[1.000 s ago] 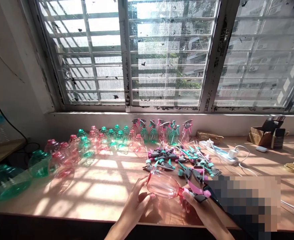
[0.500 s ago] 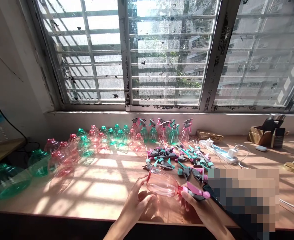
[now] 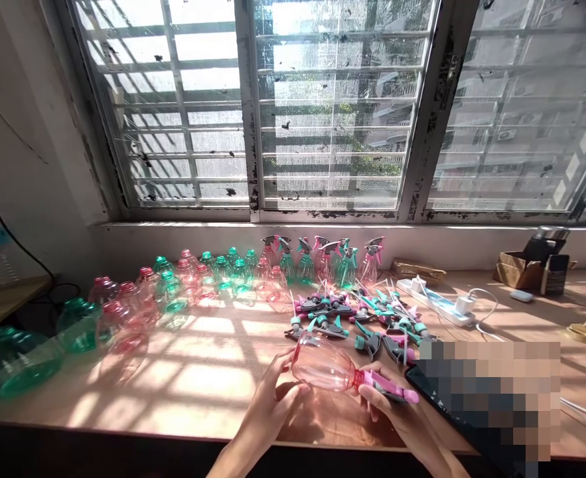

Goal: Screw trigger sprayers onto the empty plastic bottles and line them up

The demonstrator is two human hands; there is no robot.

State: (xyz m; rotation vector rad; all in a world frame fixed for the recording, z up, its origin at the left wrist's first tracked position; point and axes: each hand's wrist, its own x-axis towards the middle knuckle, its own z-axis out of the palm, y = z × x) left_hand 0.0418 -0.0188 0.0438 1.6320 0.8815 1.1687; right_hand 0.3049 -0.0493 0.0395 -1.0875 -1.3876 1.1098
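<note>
My left hand point(image 3: 273, 415) wraps the body of a clear pink plastic spray bottle point(image 3: 322, 362), which lies tilted just above the wooden counter point(image 3: 198, 398). My right hand point(image 3: 397, 415) grips a pink and grey trigger sprayer head point(image 3: 387, 388) at the bottle's neck. The bottle's base points up and left, and the nozzle points right. Right fingers partly hide the underside of the sprayer. A heap of loose pink, teal and grey sprayer heads point(image 3: 357, 318) lies just beyond my hands.
Several bare pink and green bottles point(image 3: 123, 332) stand at left, and several assembled spray bottles point(image 3: 322, 262) line the wall. A power strip point(image 3: 435, 299), a cardboard box point(image 3: 516, 272) and a black flat object point(image 3: 452, 405) lie right. Barred windows rise behind.
The sprayer head has turned on the bottle neck under my right hand, with its pink side now more visible. The bottle and my left hand stay nearly in place.
</note>
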